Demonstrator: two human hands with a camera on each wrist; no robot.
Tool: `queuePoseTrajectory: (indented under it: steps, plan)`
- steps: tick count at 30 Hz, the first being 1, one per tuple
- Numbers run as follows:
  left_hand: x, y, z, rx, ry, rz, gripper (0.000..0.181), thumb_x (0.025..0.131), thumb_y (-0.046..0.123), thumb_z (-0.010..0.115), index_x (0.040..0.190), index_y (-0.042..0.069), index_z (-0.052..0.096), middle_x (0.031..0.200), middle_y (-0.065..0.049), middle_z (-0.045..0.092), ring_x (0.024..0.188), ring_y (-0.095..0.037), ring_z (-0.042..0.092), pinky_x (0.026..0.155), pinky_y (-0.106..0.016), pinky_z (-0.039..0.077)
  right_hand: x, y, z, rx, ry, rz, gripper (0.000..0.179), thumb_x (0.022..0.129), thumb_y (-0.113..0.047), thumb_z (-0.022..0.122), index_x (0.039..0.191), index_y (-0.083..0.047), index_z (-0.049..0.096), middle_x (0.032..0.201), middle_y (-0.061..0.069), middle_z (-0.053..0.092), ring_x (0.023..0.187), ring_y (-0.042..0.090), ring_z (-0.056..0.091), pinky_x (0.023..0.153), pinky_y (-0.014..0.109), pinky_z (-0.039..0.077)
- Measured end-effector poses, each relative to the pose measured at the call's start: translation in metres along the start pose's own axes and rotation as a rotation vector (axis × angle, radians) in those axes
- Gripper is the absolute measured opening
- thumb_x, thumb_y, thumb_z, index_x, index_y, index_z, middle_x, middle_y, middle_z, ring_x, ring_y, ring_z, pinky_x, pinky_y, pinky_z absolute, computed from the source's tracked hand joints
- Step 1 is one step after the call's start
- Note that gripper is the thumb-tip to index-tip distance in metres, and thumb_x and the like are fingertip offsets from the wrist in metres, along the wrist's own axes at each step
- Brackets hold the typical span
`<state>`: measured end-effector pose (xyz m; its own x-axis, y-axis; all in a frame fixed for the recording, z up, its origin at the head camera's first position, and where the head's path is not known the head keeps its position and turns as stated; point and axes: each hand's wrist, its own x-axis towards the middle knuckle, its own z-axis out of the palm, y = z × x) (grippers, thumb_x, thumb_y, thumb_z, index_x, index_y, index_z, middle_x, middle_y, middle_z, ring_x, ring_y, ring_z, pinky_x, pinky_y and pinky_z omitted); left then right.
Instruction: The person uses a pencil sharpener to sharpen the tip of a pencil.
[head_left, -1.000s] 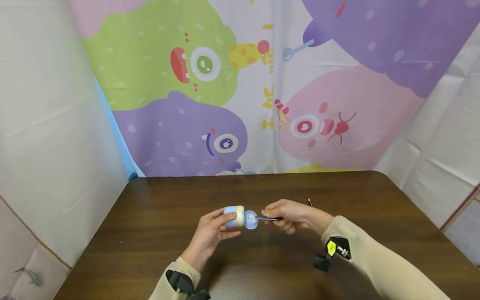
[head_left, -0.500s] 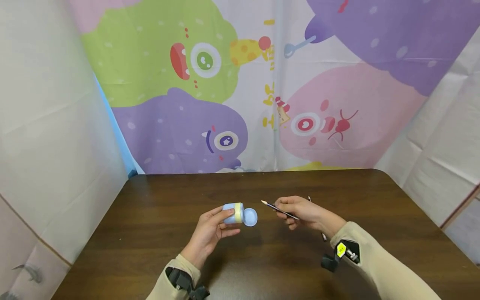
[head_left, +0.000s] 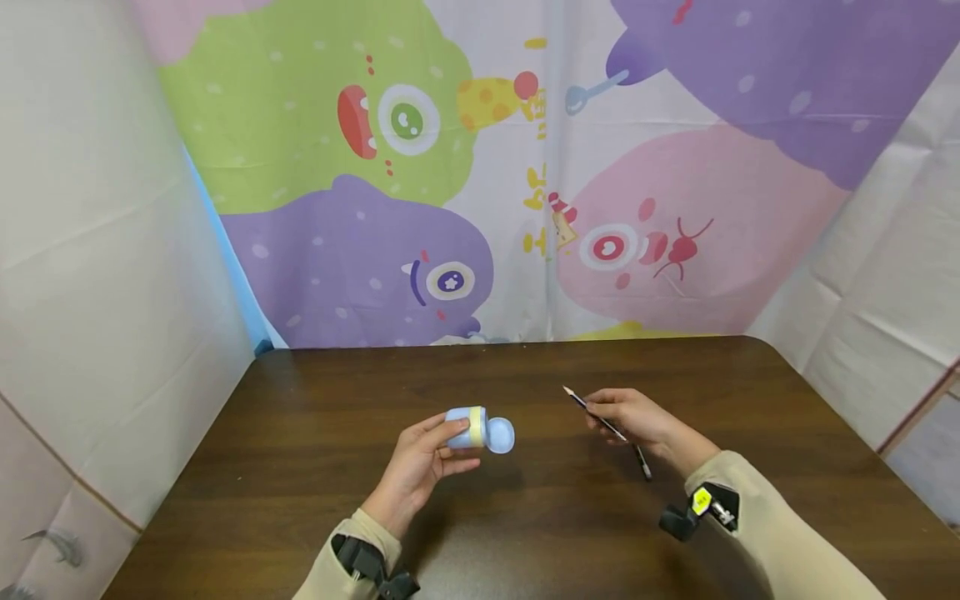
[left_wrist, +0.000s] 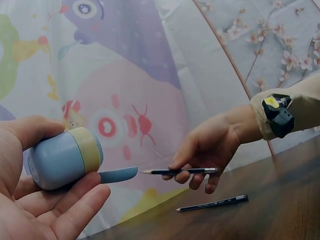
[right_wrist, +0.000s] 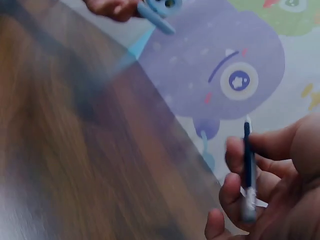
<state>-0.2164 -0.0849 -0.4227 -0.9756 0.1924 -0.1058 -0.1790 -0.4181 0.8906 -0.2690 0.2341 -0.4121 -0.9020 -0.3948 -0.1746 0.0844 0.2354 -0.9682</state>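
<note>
My left hand [head_left: 423,458] grips a small light-blue pencil sharpener [head_left: 459,429] with a yellow band, held on its side above the table. Its round lid [head_left: 501,435] hangs open towards the right. Dark holes show in the sharpener's end in the right wrist view. Between thumb and fingers, my right hand [head_left: 637,417] pinches a dark pencil [left_wrist: 156,172], its pale sharpened tip pointing left and apart from the sharpener. A second dark pencil [left_wrist: 212,203] lies on the table below that hand; in the head view the right hand and held pencil partly cover it.
The dark brown wooden table [head_left: 300,417] spreads under both hands. Behind it hangs a cloth [head_left: 517,308] printed with cartoon monsters, and pale panels stand at both sides. Black camera mounts [head_left: 712,504] sit on both wrists.
The right hand has drawn the pencil away from the sharpener, moving right and tilting the tip up and away. The left hand with the sharpener has stayed nearly still.
</note>
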Motion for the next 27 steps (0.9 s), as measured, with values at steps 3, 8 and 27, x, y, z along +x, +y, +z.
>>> queuePoseTrajectory:
  steps: [3,8,27]
  plan:
    - [0.001,-0.002,-0.001,0.000,-0.002,-0.001,0.048,0.090,0.004,0.060,0.131,-0.018,0.046,0.088,-0.010,0.065,0.072,-0.019,0.070,0.068,-0.035,0.062,0.001,0.003,-0.003,-0.022,0.042,0.019,0.040,0.101,-0.009,0.052,0.128,0.020,0.044,0.082,0.004,0.067,0.068,0.013,0.059,0.054,0.024,0.048]
    - [0.002,-0.004,-0.002,-0.002,-0.003,-0.004,0.049,0.090,0.004,0.061,0.131,-0.018,0.046,0.089,-0.011,0.064,0.072,-0.019,0.070,0.068,-0.035,0.062,0.004,0.010,-0.005,-0.120,0.107,0.037,0.035,0.097,-0.007,0.059,0.119,0.018,0.051,0.083,0.009,0.070,0.062,0.014,0.062,0.051,0.027,0.056]
    - [0.001,-0.003,-0.002,-0.005,-0.010,-0.007,0.048,0.091,0.003,0.060,0.132,-0.017,0.046,0.090,-0.010,0.065,0.074,-0.019,0.070,0.069,-0.035,0.062,0.022,0.027,0.004,-0.410,0.186,0.210,0.014,0.085,-0.004,0.072,0.078,0.002,0.062,0.055,0.010,0.061,0.042,0.014,0.059,0.043,0.029,0.056]
